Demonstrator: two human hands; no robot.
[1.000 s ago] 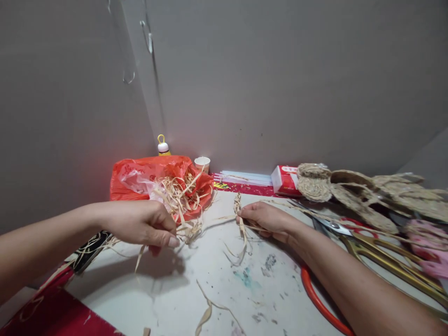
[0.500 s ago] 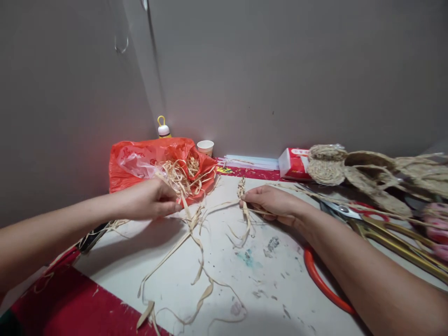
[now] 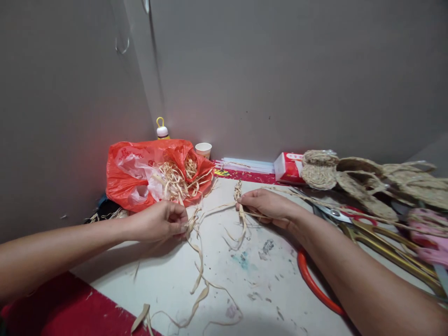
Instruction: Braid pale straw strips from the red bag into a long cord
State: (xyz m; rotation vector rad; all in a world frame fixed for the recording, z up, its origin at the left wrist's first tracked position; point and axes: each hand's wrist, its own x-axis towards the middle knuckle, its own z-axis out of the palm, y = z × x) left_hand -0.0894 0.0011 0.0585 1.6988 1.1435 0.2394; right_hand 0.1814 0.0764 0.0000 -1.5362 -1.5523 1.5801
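In the head view my right hand [image 3: 264,204] pinches a small braided straw piece [image 3: 238,188] between thumb and fingers, its loose ends hanging down over the white board. My left hand [image 3: 163,221] is closed in a pinch on thin straw strands [image 3: 192,223] at its fingertips. Long curled straw strips [image 3: 200,295] trail from there toward me across the white board [image 3: 164,275]. Just beyond my left hand lies an orange-red plastic bag [image 3: 121,186], its mouth spilling a tangle of straw [image 3: 173,179].
At the back stand a paper cup [image 3: 203,150] and a bottle [image 3: 162,131]. On the right lie gold-handled scissors [image 3: 381,247], a red handle [image 3: 317,287] partly under my forearm, woven straw slippers [image 3: 367,193] and a red-and-white packet [image 3: 290,168]. A grey wall [image 3: 280,79] rises behind.
My left hand has come down and toward me, from the bag's edge to the strands on the board. A strand at lower left has shifted. My right hand still pinches the braid.
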